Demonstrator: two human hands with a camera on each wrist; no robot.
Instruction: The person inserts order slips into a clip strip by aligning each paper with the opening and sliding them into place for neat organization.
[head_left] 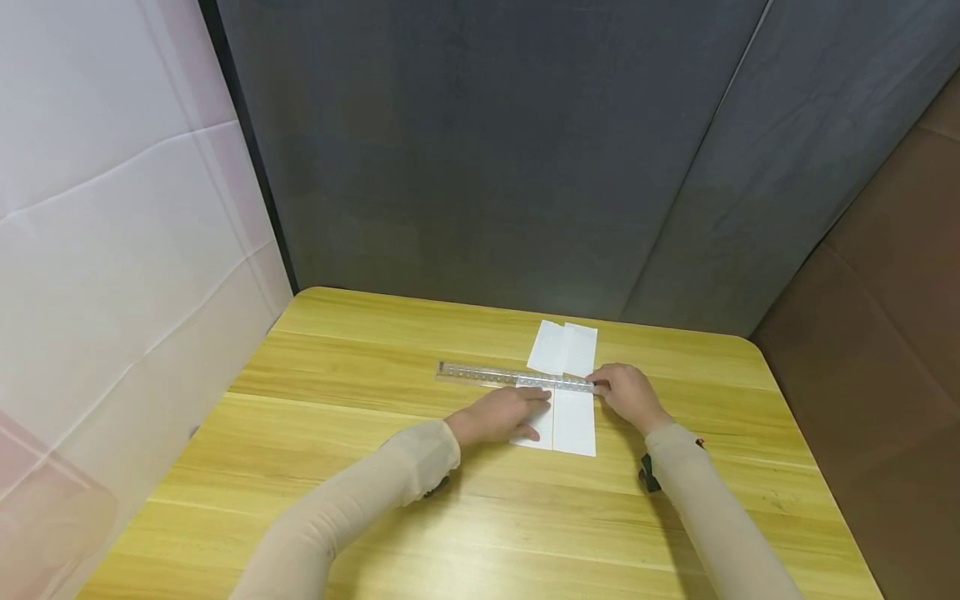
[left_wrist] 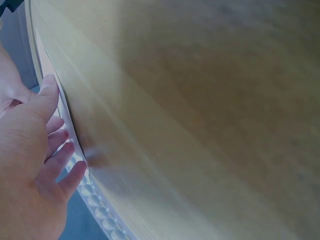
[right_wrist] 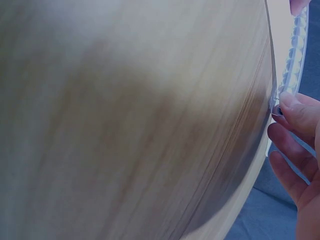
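Note:
A white paper (head_left: 574, 427), creased lengthwise, lies on the wooden table (head_left: 352, 375). A clear plastic ruler (head_left: 487, 375) lies across it, sticking out far to the left. My left hand (head_left: 501, 414) rests flat on the paper's near left part, with straight fingers pointing at the ruler. The left wrist view shows this hand (left_wrist: 30, 150) touching the paper's edge (left_wrist: 46, 67), with the ruler (left_wrist: 97, 205) just beyond. My right hand (head_left: 626, 393) holds the ruler's right end with curled fingers. In the right wrist view its fingertips (right_wrist: 292, 107) sit on the ruler's end (right_wrist: 295, 50).
A grey padded panel (head_left: 487, 150) stands behind the table. A white sheet (head_left: 112, 250) hangs on the left and a brown surface (head_left: 892, 317) lies on the right. Bare tabletop (head_left: 525, 517) spreads in front of and beside the paper.

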